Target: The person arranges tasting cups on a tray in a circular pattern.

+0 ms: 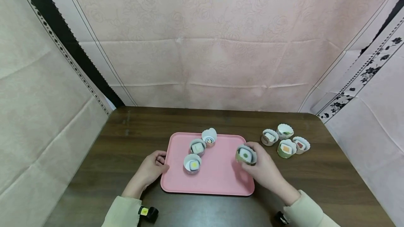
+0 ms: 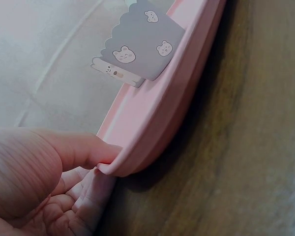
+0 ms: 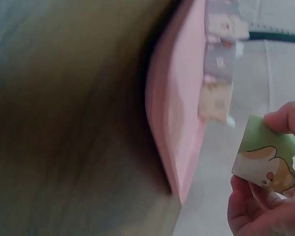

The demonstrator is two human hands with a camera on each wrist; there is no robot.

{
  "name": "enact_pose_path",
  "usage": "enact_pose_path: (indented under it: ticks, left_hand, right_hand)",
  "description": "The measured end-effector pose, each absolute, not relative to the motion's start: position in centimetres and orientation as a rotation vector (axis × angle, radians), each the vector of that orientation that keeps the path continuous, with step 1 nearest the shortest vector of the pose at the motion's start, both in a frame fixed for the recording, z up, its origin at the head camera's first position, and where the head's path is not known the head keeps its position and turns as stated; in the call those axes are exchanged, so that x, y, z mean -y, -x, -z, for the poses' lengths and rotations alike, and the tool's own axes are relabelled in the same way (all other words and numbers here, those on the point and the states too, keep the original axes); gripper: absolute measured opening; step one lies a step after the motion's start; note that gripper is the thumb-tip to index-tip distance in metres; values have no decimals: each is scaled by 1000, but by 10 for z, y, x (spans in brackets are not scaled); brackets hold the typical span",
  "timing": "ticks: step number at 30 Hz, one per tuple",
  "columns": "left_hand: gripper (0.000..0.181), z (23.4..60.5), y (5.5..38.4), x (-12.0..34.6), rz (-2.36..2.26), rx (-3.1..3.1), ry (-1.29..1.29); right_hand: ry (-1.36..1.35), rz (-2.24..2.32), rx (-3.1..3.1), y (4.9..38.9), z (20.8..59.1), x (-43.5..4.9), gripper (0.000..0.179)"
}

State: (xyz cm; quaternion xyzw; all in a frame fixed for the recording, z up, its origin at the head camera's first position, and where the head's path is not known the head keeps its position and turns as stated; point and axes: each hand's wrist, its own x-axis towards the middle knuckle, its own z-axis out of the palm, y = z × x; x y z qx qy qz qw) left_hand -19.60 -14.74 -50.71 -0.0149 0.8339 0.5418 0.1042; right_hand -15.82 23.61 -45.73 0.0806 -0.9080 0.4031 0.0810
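A pink tray lies on the table, and my left hand pinches its left rim. In the left wrist view the thumb is over the rim, with the other fingers beneath. My right hand grips a green paper cup with an animal print, held over the tray's right side. On the tray stand three scalloped paper cups: a white one at the back, a grey one and a front one. Each holds a small light piece.
Several more paper cups stand in a group to the right of the tray, among them a green one and a white-lined one. The brown wooden table ends at a pale cloth behind and at the sides.
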Motion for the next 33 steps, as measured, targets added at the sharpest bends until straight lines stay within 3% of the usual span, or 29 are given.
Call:
enact_pose_path:
  ticks: [18, 33]
  left_hand:
    - [45, 507, 197, 147, -1576, -2463, 63]
    - [45, 508, 197, 147, -1579, -2465, 65]
  right_hand:
    - [-572, -1300, 2883, 148, 475, -161, 52]
    - [-727, -1290, 2927, 146, 485, -135, 48]
